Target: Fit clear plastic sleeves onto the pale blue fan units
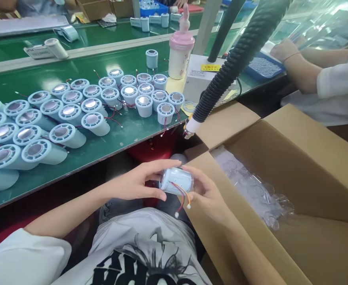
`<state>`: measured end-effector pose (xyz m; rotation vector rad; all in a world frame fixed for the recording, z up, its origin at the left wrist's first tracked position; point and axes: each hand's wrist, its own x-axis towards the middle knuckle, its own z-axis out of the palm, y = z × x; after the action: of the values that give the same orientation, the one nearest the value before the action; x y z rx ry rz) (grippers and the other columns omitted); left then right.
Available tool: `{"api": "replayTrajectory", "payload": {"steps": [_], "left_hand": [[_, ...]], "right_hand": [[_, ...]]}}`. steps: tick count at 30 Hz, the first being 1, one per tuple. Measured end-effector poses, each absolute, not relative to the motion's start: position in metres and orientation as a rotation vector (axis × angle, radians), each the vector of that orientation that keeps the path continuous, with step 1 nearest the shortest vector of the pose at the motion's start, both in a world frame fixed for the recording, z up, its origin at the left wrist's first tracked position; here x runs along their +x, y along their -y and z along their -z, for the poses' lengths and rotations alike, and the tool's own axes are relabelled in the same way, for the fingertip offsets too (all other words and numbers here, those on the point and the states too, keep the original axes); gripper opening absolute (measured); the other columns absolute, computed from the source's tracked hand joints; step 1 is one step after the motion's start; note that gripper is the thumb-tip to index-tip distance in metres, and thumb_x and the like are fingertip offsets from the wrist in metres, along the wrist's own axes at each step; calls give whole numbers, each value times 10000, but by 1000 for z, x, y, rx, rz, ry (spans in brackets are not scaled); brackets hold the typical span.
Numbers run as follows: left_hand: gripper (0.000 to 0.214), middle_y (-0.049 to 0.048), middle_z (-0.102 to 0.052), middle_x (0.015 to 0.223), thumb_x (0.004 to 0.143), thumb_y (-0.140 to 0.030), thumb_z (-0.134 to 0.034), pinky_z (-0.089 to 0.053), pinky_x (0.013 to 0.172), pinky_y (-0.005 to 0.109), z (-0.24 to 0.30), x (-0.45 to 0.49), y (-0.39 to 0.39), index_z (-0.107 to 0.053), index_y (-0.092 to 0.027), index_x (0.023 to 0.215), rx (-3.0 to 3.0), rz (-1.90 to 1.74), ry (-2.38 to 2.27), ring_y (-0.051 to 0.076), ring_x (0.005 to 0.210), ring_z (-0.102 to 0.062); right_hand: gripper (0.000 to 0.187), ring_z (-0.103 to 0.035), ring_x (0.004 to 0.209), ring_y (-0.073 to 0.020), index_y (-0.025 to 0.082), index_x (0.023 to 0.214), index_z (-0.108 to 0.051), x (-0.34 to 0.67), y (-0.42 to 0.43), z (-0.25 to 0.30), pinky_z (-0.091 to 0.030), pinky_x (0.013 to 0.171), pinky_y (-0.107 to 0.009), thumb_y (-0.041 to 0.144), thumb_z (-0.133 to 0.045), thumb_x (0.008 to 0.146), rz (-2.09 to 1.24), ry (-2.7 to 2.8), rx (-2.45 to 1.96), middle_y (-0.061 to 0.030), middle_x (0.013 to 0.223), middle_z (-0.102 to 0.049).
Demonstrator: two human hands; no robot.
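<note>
Above my lap, between both hands, is a light blue cylindrical housing with a clear plastic cover around part of it. Red and yellow wires with small white connectors hang from its side. My left hand grips its left end between thumb and fingers. On the right end, the fingers of my right hand are closed around the clear part. Many similar blue housings stand in rows on the green work surface, most with round silver discs on top and thin red and black wires.
An open cardboard box at my right holds clear plastic pieces. A black corrugated hose hangs over the bench edge. Behind it stand a white box and a pink-lidded cup. Another person's arm is at the right.
</note>
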<state>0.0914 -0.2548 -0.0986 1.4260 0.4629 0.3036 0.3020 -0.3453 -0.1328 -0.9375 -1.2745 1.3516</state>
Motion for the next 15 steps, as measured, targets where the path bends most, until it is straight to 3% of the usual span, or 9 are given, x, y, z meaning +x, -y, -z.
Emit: {"api": "replayTrajectory", "payload": {"steps": [4,9,12,15], "left_hand": [[684,61,-494,1393,790,-185,-694,-445,1027,375,100,87,255,-411,-331,1395,1339,-263,-447,225,1212,-534],[742,63,-546,1333,761,-197,-720,-466,967,344,114,86,259,-386,-316,1412,1190,-191,-467,215,1147,-567],[695,76,-608,1232,772,-274,-701,-520,772,271,121,82,259,-400,-283,1399,1121,-122,-547,198,1006,-618],[606,83,-686,1007,754,-455,-666,-470,553,224,124,80,243,-514,-222,1293,1286,-123,-695,187,765,-628]], "right_hand": [[452,-654,946,-186,351,1165,-641,300,346,128,-572,805,-314,287,-771,737,-1413,1177,-961,-1,1099,-679],[499,-676,798,-176,288,1167,-655,293,348,132,-579,743,-313,323,-798,691,-1487,1169,-1084,-15,1049,-699],[576,-676,911,-216,256,1237,-612,295,346,137,-551,833,-358,464,-746,717,-1578,1215,-1087,-45,1121,-689],[456,-632,1049,-224,241,1175,-656,331,334,142,-496,929,-364,534,-579,833,-1407,1413,-1367,-51,1177,-671]]}}
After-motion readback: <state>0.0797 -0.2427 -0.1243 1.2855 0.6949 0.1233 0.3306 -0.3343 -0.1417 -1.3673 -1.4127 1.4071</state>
